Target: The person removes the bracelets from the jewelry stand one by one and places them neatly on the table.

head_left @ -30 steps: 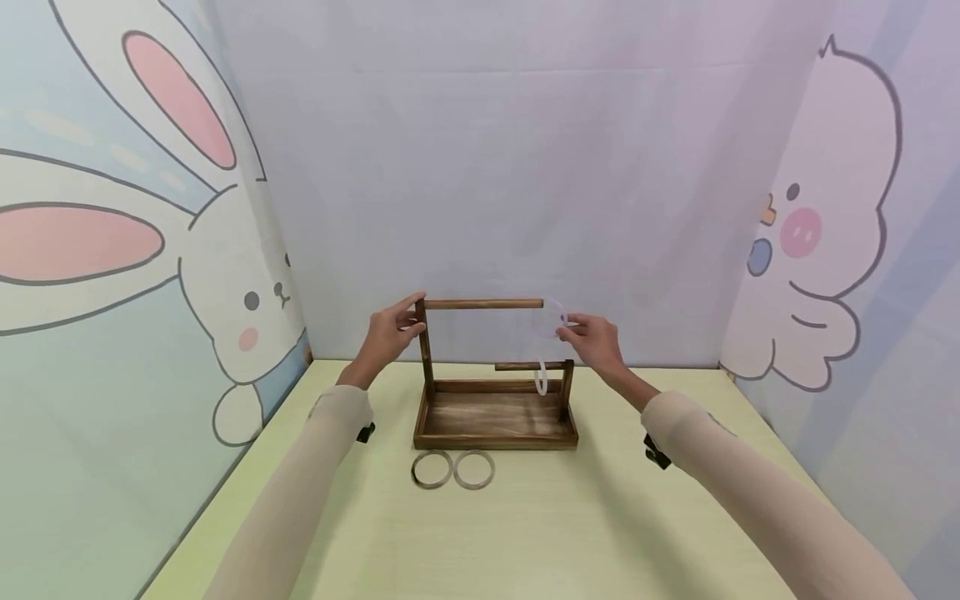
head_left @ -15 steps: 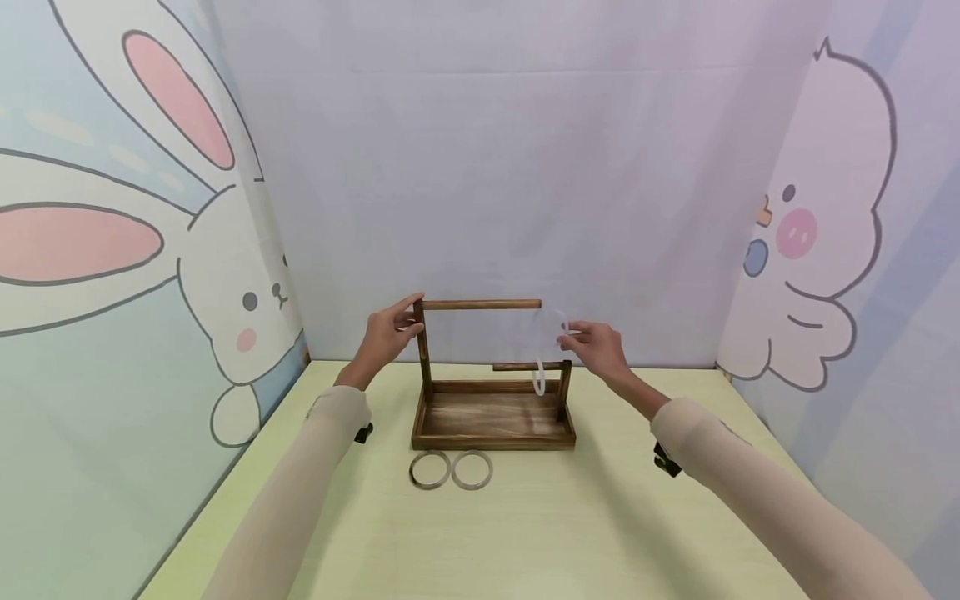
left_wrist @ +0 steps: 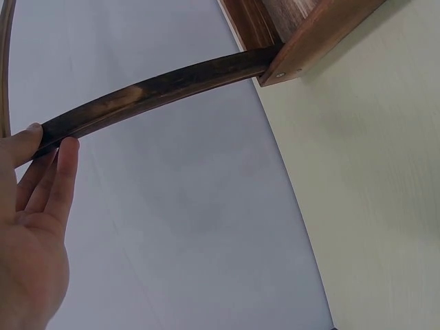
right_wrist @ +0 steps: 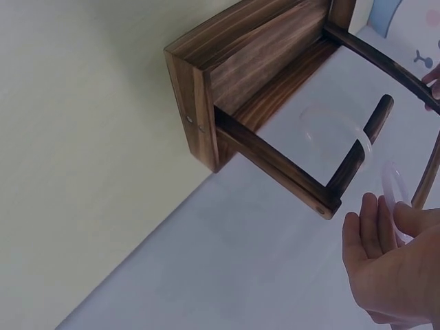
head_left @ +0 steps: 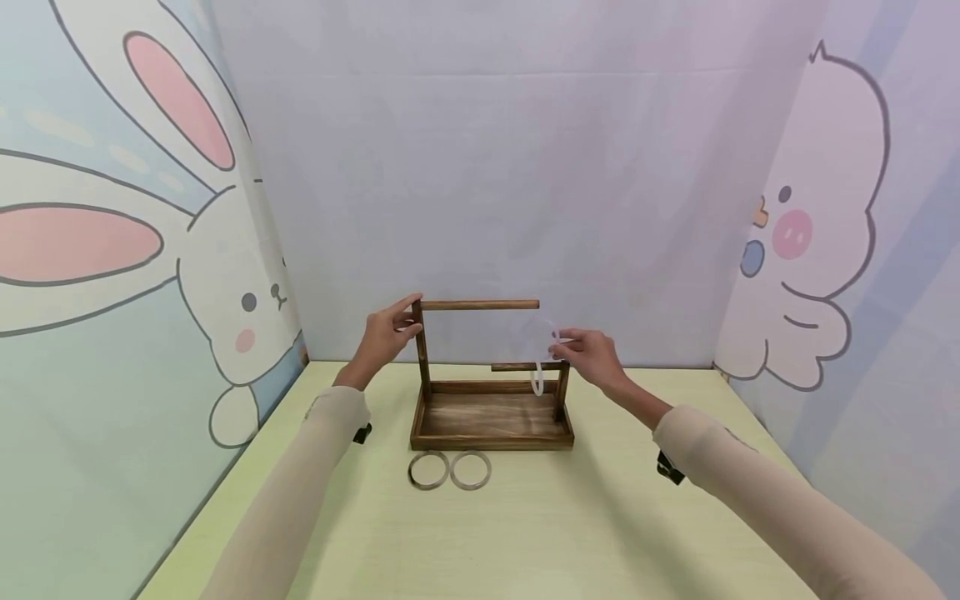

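Rack: dark wood, standing on the table (head_left: pixel 525 533); tray (head_left: pixel 487 444) at the base, tall post (head_left: pixel 422 350) on the left carrying the upper rod (head_left: pixel 480 305), short post (head_left: pixel 561 393) on the right carrying the lower rod (head_left: pixel 513 367).

Held ring (right_wrist: pixel 387 182): translucent, faintly pink; pinched between thumb and fingers of the right hand (head_left: pixel 592 357). It lay between the levels of the two rods, near the upper rod's free end, with no rod seen passing through it.

Hung ring (right_wrist: pixel 366 143): pale, on the lower rod.

Table rings, two: left one (head_left: pixel 412 472) and right one (head_left: pixel 489 471), flat before the tray, side by side.

Left hand (head_left: pixel 385 337): thumb and fingers pinching the tall post near its top; position unchanged over the last second.

Change: the right hand and held ring had come down, from beside the upper rod's end to below it. Judged from this, the ring was off the upper rod and remained to be placed; one was hung, two waited.

Markings: no brand, label or legible writing on rack or rings. The wall cloths bore drawings only, a rabbit (head_left: pixel 240 308) and a chick-like figure (head_left: pixel 817 217).
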Demonstrator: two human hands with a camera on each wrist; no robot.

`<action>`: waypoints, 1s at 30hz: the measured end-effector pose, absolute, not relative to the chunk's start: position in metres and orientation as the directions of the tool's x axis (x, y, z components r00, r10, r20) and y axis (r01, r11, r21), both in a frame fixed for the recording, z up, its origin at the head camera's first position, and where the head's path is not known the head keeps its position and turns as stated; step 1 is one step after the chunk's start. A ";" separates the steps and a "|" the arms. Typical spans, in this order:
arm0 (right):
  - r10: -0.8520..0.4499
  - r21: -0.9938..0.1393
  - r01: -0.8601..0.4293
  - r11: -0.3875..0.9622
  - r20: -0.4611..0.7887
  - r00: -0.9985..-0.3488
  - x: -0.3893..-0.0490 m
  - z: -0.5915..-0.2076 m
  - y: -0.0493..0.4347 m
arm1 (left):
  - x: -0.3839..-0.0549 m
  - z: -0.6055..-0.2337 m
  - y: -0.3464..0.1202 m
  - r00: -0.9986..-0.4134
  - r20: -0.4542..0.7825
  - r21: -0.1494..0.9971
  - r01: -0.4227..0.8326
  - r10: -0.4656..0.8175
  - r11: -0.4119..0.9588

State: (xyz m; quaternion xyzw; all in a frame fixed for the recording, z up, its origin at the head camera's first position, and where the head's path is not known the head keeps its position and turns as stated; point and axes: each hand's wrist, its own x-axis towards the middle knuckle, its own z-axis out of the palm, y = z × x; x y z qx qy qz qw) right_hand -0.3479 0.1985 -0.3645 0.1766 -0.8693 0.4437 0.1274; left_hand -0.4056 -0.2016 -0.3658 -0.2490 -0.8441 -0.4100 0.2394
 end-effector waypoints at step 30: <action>-0.303 -0.853 -0.337 0.398 0.225 -0.926 -0.310 -0.387 0.197 | -0.404 -0.364 -0.202 -0.780 0.582 0.577 0.596 0.230 0.559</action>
